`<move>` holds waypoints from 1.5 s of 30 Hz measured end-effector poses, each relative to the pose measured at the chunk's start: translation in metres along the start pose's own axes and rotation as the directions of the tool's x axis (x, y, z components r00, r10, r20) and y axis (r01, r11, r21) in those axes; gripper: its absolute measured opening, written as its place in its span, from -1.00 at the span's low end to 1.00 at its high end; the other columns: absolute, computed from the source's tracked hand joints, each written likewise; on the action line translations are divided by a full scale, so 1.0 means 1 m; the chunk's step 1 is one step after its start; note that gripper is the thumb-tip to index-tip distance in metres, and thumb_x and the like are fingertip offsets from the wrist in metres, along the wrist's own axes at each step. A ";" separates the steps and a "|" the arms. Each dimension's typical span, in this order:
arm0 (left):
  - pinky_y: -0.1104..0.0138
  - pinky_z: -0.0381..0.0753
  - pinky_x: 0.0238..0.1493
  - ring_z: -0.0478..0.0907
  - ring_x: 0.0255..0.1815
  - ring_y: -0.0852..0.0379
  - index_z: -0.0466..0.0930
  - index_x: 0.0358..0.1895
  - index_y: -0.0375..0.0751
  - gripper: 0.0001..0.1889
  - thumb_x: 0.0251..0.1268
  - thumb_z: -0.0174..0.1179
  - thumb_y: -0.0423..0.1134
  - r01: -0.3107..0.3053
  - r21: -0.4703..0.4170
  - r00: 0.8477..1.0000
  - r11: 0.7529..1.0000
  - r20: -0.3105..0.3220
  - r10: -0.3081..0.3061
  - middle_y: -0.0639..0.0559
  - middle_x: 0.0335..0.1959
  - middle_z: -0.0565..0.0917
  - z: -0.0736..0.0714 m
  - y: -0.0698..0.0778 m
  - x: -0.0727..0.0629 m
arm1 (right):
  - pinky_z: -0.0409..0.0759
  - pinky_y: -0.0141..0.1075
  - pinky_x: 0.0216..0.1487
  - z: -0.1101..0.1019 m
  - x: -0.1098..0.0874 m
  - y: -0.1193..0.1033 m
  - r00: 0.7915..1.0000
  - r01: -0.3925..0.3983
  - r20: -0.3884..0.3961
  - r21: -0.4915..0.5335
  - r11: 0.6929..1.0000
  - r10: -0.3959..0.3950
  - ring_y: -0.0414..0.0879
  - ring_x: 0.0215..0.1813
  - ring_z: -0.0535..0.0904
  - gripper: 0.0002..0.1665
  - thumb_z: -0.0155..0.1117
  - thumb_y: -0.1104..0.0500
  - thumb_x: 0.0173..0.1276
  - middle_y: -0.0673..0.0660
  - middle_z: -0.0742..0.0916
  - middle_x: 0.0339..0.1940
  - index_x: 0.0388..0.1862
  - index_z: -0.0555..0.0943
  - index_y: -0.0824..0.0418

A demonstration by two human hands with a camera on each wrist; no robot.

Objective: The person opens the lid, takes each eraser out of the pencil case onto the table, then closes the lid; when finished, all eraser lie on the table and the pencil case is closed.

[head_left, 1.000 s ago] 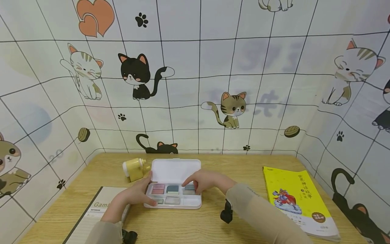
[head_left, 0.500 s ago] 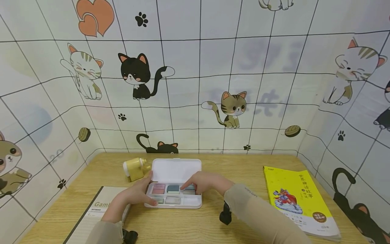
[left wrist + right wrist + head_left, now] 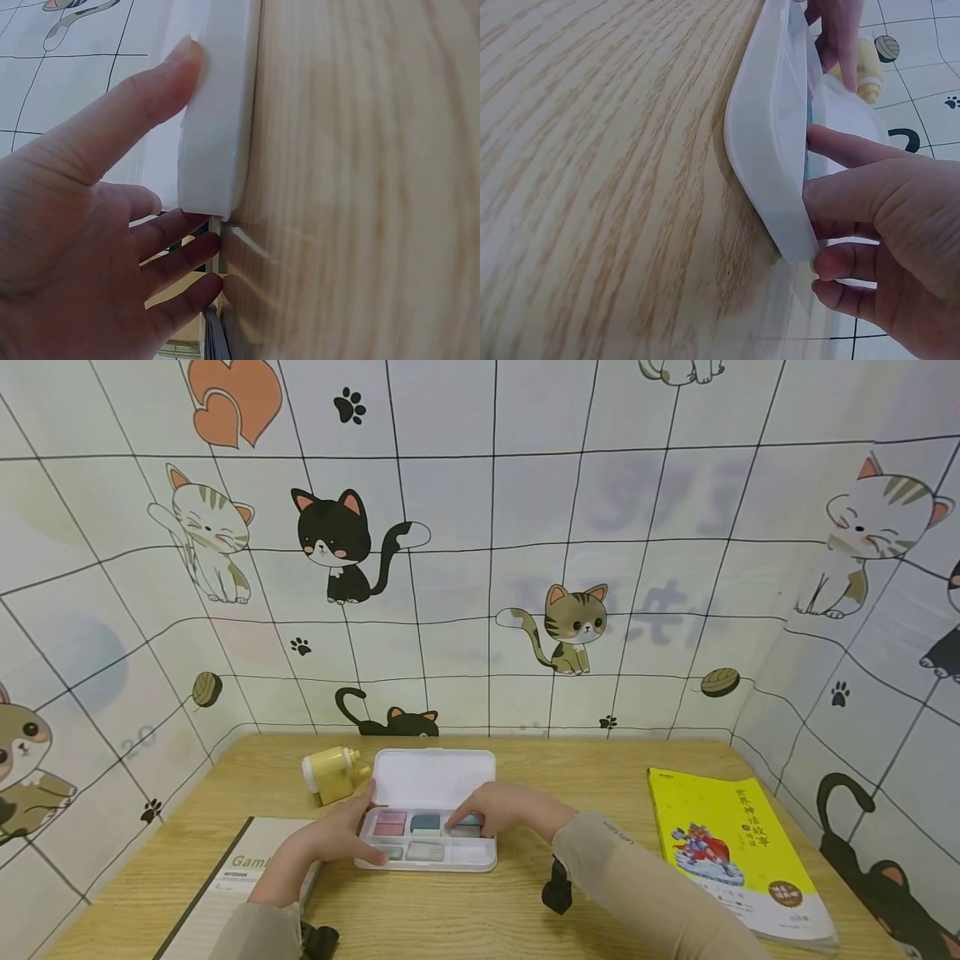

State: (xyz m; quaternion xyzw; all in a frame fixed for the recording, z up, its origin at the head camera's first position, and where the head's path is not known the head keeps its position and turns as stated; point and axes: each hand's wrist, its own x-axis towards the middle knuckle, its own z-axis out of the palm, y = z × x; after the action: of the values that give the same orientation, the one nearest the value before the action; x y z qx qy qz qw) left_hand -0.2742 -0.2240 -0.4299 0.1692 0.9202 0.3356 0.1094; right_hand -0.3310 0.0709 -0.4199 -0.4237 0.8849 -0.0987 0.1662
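Note:
A white compartment case (image 3: 472,862) stands with its lid (image 3: 435,777) raised away from me. Its compartments hold flat coloured pieces: a pink one (image 3: 389,824), a teal one (image 3: 426,823), pale ones (image 3: 425,852) in the front row. My left hand (image 3: 335,837) grips the case's left side; in the left wrist view the thumb lies on the white wall (image 3: 217,112), fingers along its end. My right hand (image 3: 504,806) reaches into the back right compartment, index finger and thumb at a blue-grey piece (image 3: 465,832) that they partly cover. Whether they pinch it or only touch it is unclear.
Behind the left hand lies a yellow bottle-like object (image 3: 330,775) with a white end. A notebook (image 3: 240,877) lies at the left, a yellow book (image 3: 731,852) at the right. Cat-patterned cloth (image 3: 450,568) surrounds the wooden table (image 3: 450,918).
My right index fingertip has shifted slightly towards me and to the left within the back right compartment. The left hand and the case have stayed in place.

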 end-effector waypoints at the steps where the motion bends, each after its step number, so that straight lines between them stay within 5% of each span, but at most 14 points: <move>1: -0.19 -0.06 0.40 -0.07 0.48 -0.35 -0.27 0.49 -0.50 0.34 -0.20 0.58 -0.07 -0.002 0.000 1.000 1.000 0.002 0.002 -0.46 0.47 0.06 0.000 0.001 0.000 | 0.17 -0.43 -0.51 -0.001 -0.001 0.000 1.000 0.007 -0.003 0.002 1.000 -0.007 -0.24 -0.54 0.20 -0.30 0.25 0.48 0.15 -0.09 0.40 -0.64 0.13 0.67 -0.19; 7: -0.21 -0.06 0.39 -0.06 0.48 -0.37 -0.27 0.48 -0.53 0.34 -0.21 0.58 -0.06 -0.017 0.009 1.000 1.000 0.006 0.017 -0.48 0.46 0.05 0.000 0.004 0.002 | 0.32 -0.46 -0.44 -0.009 -0.011 0.001 0.999 0.032 -0.013 0.038 0.999 -0.032 -0.28 -0.48 0.33 -0.35 0.30 0.45 0.13 -0.10 0.58 -0.47 0.15 0.66 -0.11; 15: -0.21 -0.06 0.39 -0.08 0.48 -0.37 -0.27 0.49 -0.50 0.34 -0.20 0.57 -0.05 0.002 0.022 1.000 1.000 0.006 -0.002 -0.47 0.48 -0.01 0.000 0.000 0.000 | 0.44 -0.42 -0.37 -0.019 -0.017 0.002 0.998 -0.011 -0.055 0.072 0.997 0.015 -0.26 -0.40 0.42 -0.39 0.40 0.34 0.19 -0.15 0.58 -0.45 0.17 0.62 -0.17; 22: -0.21 -0.02 0.38 -0.02 0.46 -0.37 -0.25 0.49 -0.50 0.34 -0.21 0.57 -0.04 -0.006 0.026 1.000 1.000 0.002 0.006 -0.48 0.45 0.10 0.001 0.001 -0.002 | 0.46 -0.38 -0.42 -0.026 -0.030 0.007 0.988 -0.006 -0.149 0.205 0.979 0.037 -0.22 -0.43 0.45 -0.41 0.40 0.34 0.18 -0.10 0.59 -0.46 0.20 0.61 -0.03; 36: -0.24 -0.04 0.37 -0.06 0.45 -0.43 -0.24 0.47 -0.55 0.32 -0.19 0.56 -0.05 -0.020 0.035 1.000 0.999 0.006 0.020 -0.52 0.46 0.00 0.000 0.004 -0.003 | 0.49 -0.30 -0.39 -0.016 -0.070 0.021 0.936 0.011 -0.322 0.436 0.900 0.145 -0.14 -0.42 0.48 -0.41 0.42 0.26 0.19 -0.03 0.63 -0.38 0.23 0.53 0.12; 45: -0.23 -0.05 0.38 -0.07 0.46 -0.42 -0.26 0.47 -0.57 0.33 -0.19 0.55 -0.04 -0.031 0.041 0.999 0.999 0.011 0.030 -0.52 0.46 -0.02 0.000 0.002 -0.002 | 0.47 -0.26 -0.37 -0.010 -0.094 0.027 0.873 -0.047 -0.395 0.518 0.854 0.288 -0.09 -0.40 0.51 -0.42 0.47 0.22 0.13 0.00 0.62 -0.39 0.17 0.56 0.13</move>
State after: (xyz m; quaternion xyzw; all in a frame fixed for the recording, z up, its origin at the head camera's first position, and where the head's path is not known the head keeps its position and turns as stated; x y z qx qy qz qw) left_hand -0.2723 -0.2234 -0.4290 0.1873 0.9237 0.3172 0.1057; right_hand -0.2992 0.1614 -0.3996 -0.2505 0.8782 -0.4024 0.0631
